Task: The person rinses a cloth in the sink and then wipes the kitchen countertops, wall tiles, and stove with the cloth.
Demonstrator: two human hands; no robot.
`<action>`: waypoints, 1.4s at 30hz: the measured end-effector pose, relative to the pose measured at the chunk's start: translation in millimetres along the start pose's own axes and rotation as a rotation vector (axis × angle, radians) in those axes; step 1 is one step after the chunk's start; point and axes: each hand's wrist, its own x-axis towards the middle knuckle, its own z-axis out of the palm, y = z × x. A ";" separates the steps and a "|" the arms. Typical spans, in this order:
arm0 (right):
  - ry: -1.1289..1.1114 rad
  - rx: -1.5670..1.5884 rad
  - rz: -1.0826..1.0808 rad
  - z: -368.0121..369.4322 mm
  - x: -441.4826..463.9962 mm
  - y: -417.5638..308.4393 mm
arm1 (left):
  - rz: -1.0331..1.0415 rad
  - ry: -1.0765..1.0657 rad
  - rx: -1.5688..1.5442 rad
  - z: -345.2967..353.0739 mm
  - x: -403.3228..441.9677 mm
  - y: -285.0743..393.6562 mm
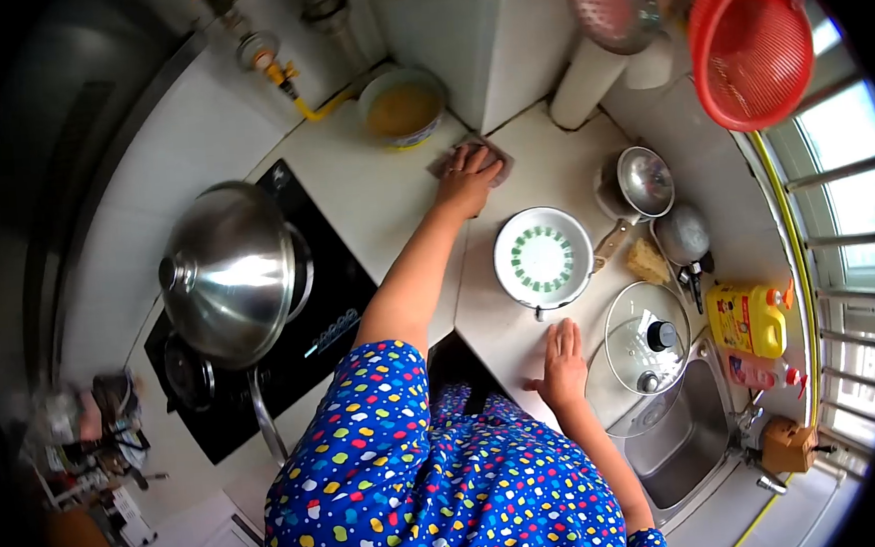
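Observation:
My left hand (469,183) reaches to the far part of the counter, pressing down on a brownish cloth (494,160) with its fingers over it. Close beyond the cloth stands a patterned bowl (404,107) holding a yellowish-brown liquid. My right hand (563,369) lies flat on the near counter, fingers stretched, holding nothing. Just past its fingertips sits a white bowl (543,257) with a ring of green marks inside. A glass lid (634,347) with a black knob is to the right of that hand.
On the left, a domed steel lid (232,276) covers a pan on the black cooktop (334,305). A steel sink (679,449) is at lower right. Along the right wall stand a metal ladle (644,183), a sponge (647,261) and a yellow bottle (741,320). A red colander (753,54) hangs above.

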 end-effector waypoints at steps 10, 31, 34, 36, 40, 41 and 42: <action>0.038 -0.053 -0.012 -1.9 0.0 1.4 | -0.572 0.034 0.128 -27.2 -107.3 -9.4; 0.057 -0.070 -0.018 6.4 -3.3 4.7 | -0.532 0.269 0.165 0.8 -424.6 54.8; 0.055 -0.074 0.006 5.2 -3.5 1.7 | -0.630 0.291 0.203 -12.1 -471.4 34.7; 0.042 -0.061 0.046 0.6 -4.4 -4.1 | -0.643 0.308 0.192 -20.5 -494.4 24.2; 0.039 -0.064 0.097 3.3 -1.6 -9.3 | -0.681 0.282 0.071 -22.6 -532.2 0.5; 0.043 -0.070 0.112 4.6 -1.8 -10.8 | -0.672 0.275 0.109 -15.6 -545.8 -9.8; 0.046 -0.078 0.127 7.8 0.1 -9.3 | -0.665 0.268 0.145 -15.7 -559.0 -17.2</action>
